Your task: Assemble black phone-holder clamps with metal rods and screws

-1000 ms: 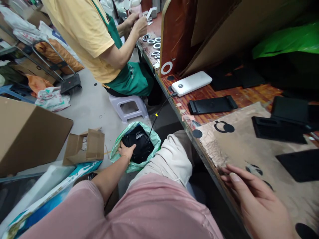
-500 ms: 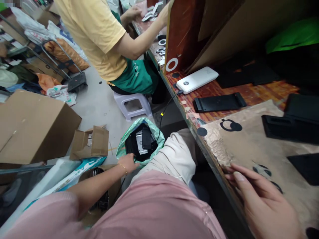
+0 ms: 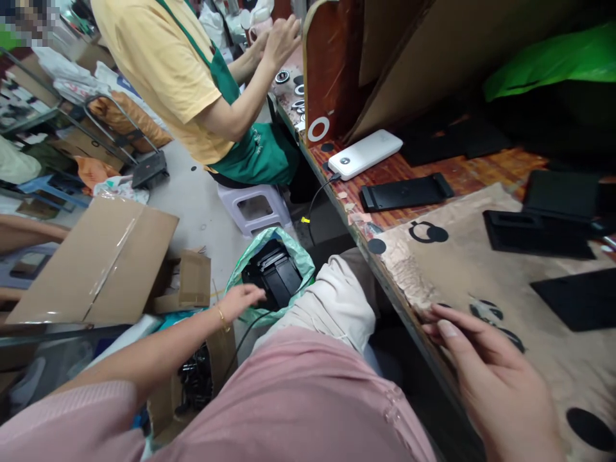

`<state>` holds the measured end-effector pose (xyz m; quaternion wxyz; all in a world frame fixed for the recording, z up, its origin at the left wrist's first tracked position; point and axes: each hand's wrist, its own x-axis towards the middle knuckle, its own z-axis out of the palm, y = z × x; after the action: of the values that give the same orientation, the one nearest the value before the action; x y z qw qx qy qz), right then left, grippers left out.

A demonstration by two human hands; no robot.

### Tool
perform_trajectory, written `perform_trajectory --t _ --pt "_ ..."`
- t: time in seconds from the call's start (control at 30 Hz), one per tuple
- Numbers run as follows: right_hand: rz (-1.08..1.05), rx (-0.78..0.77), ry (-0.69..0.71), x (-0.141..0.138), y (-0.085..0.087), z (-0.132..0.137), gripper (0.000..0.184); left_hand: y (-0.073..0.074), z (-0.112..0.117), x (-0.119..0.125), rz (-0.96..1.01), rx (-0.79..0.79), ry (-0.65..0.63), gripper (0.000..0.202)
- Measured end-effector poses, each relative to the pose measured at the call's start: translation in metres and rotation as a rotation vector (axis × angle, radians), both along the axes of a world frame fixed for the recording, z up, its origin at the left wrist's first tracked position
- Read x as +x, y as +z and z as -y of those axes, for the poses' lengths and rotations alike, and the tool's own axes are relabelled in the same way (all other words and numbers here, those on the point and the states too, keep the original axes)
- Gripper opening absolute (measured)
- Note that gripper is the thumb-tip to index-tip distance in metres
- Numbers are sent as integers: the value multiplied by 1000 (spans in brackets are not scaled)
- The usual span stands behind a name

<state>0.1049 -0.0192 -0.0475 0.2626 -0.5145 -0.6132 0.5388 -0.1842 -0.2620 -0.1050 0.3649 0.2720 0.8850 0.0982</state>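
My left hand [image 3: 244, 300] is over the near left rim of a green plastic bag [image 3: 235, 314] on the floor, fingers stretched out and holding nothing. Flat black plastic pieces [image 3: 280, 282] fill the bag. My right hand [image 3: 505, 378] rests at the table edge by crumpled brown paper [image 3: 409, 276], thumb and fingers pressed together; what they pinch, if anything, is hidden. Black round stickers and a ring sticker [image 3: 428, 231] lie on the paper. Beyond it are a black plastic stand [image 3: 407, 192] and a white power bank [image 3: 366, 154] with a black cable.
A co-worker in a yellow shirt [image 3: 158, 70] sits on a purple stool [image 3: 250, 205]. At the left, another person's arms [image 3: 29, 234] are beside a large carton [image 3: 101, 256]. A small open carton [image 3: 192, 282] stands near the bag. Black panels [image 3: 577, 298] lie on the table's right.
My left hand has come up off the bag's rim, its fingers now extended. The bag's top pieces look different, without the silvery face. The large carton has turned; the co-worker's hands have risen.
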Motion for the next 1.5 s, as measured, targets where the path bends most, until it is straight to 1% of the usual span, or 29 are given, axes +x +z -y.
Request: perform_trajectory --t 0.07,0.13,0.17,0.2,0.27,0.33,0.4,0.47,0.5,0.57,0.63,0.7,0.77,0.83,0.9,0.97,1.03,1.07,1.13,1.2,1.23,1.3,1.33,1.37,1.4,1.43,1.47,1.5 --pt "-1 -10 0 1 -1 0 39 -8 -3 -15 -187 -22 131 35" --pt "-2 -12 -2 1 -1 1 39 -18 -3 -30 -310 -83 233 44" --pt "-2 -13 0 1 0 1 38 -23 -1 -37 -330 -119 265 47" --pt "-1 -11 1 1 0 0 38 -26 2 -43 -329 -152 283 46" --pt "3 -6 5 0 1 0 37 -29 9 -52 -299 -188 285 36" --pt "4 -6 11 0 2 -2 37 -25 16 -58 -287 -183 263 30" --pt "-6 -17 25 0 1 -3 38 -17 20 -62 -310 -159 243 28" --pt "-27 -28 45 -2 0 -4 38 -8 15 -67 -360 -131 227 17" --pt "-39 -30 58 -3 -2 -4 38 -2 7 -69 -388 -96 209 12" --pt "-68 -23 59 -6 -5 -5 38 13 -20 -70 -458 41 144 12" --pt "-90 -6 34 -8 -8 -5 37 36 -62 -65 -512 238 28 22" --pt "-96 9 31 -8 -11 -5 36 64 -115 -51 -497 427 -151 29" --pt "-101 18 77 -8 -11 -5 36 91 -173 -32 -466 559 -343 31" --pt "-121 32 106 -8 -8 -4 34 110 -229 -12 -453 638 -504 31" --pt "-175 52 62 -11 -2 -1 30 117 -276 6 -466 665 -621 37" --pt "-236 78 -6 -14 4 3 27 115 -311 18 -491 646 -684 47" --pt "-274 100 -32 -17 8 6 26 110 -334 26 -509 607 -712 49" --pt "-277 104 -31 -17 8 6 26 109 -339 28 -512 591 -719 49" --pt "-272 81 -23 -13 6 4 27 110 -338 29 -505 575 -726 48" --pt "-274 19 -8 -7 1 2 30 118 -319 25 -490 582 -716 52" --pt "-278 -17 -2 -4 -2 1 31 122 -304 20 -479 599 -704 54" --pt "-270 -65 -13 1 -7 -1 34 131 -263 7 -470 646 -648 66" --pt "-254 -78 -17 3 -9 -1 34 132 -239 -1 -430 708 -572 67" --pt "-235 -79 -18 5 -10 -2 34 131 -212 -9 -378 684 -458 66" --pt "-215 -74 -9 6 -11 -2 33 126 -185 -16 -321 571 -312 67" --pt "-194 -63 7 6 -11 -2 32 117 -158 -23 -258 397 -162 66" --pt "-172 -48 26 6 -10 -2 32 103 -132 -29 -233 285 -93 62" --pt "-149 -30 43 6 -10 -2 32 86 -110 -34 -210 197 -49 56"
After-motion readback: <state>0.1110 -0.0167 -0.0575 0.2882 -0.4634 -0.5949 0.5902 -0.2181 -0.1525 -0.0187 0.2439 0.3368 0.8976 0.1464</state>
